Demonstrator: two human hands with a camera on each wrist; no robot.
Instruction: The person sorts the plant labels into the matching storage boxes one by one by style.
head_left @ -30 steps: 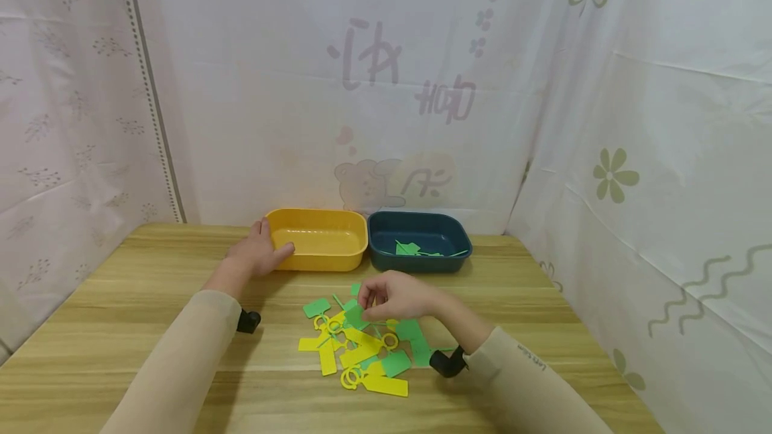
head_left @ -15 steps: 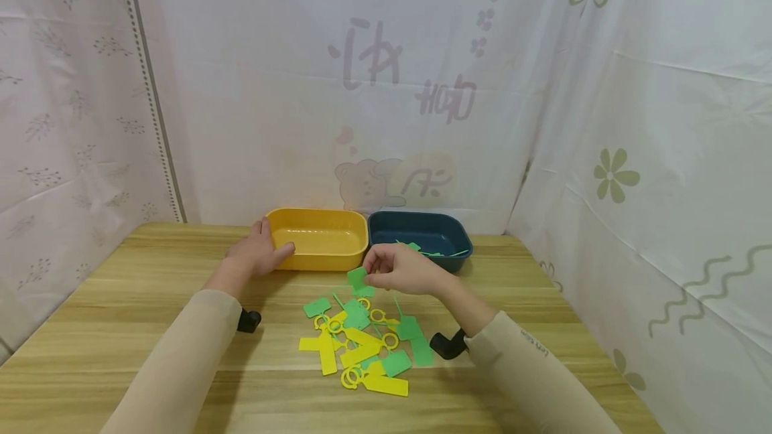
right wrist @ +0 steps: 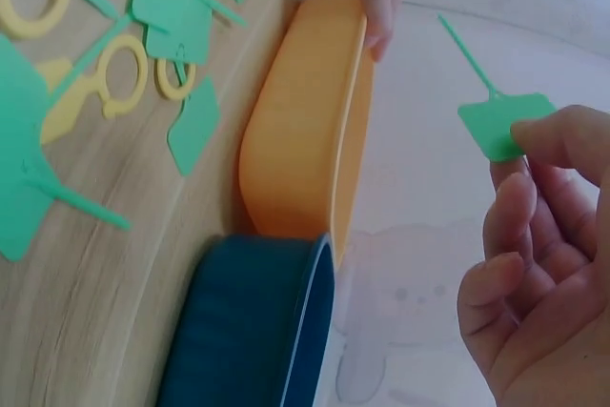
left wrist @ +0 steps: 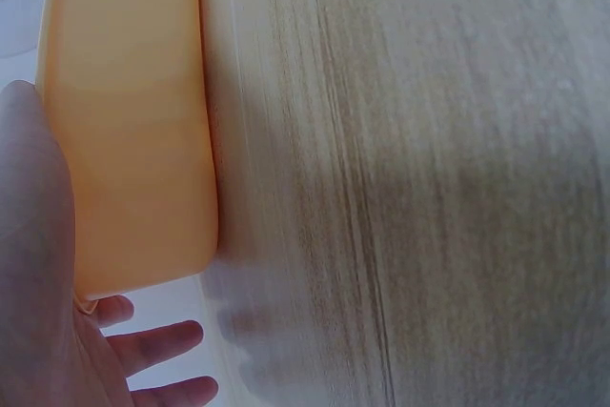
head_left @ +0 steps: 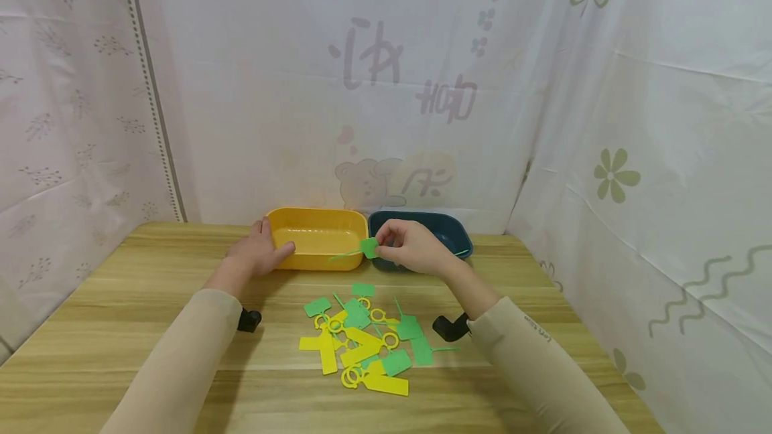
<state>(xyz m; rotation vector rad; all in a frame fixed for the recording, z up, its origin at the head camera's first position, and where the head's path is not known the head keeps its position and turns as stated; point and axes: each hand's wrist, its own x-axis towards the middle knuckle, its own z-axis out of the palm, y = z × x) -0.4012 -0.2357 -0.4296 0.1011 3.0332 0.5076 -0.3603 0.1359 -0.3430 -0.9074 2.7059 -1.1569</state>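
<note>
My right hand (head_left: 415, 248) pinches a green plastic tag (right wrist: 498, 123) between thumb and fingertips. The tag has a flat square plate, and its thin stem points left in the head view. Hand and tag are over the front of the dark blue bin (head_left: 447, 221), beside the yellow bin. At the left end of the yellow bin (head_left: 319, 262) rests my left hand (head_left: 256, 251), its thumb across the front rim. In the left wrist view its fingers (left wrist: 157, 345) extend loosely past the bin's end. The right hand hides much of the blue bin's inside.
Green tags (head_left: 408, 327) and yellow ring-ended tags (head_left: 386, 385) lie in a loose pile in front of the bins. A green stem (head_left: 461, 253) shows at the blue bin's right side. A patterned white curtain (head_left: 271, 119) hangs behind the wooden table (head_left: 151, 286).
My right hand has lifted the green tag out of the pile and carried it up and back to the blue bin. The left hand has stayed at the yellow bin.
</note>
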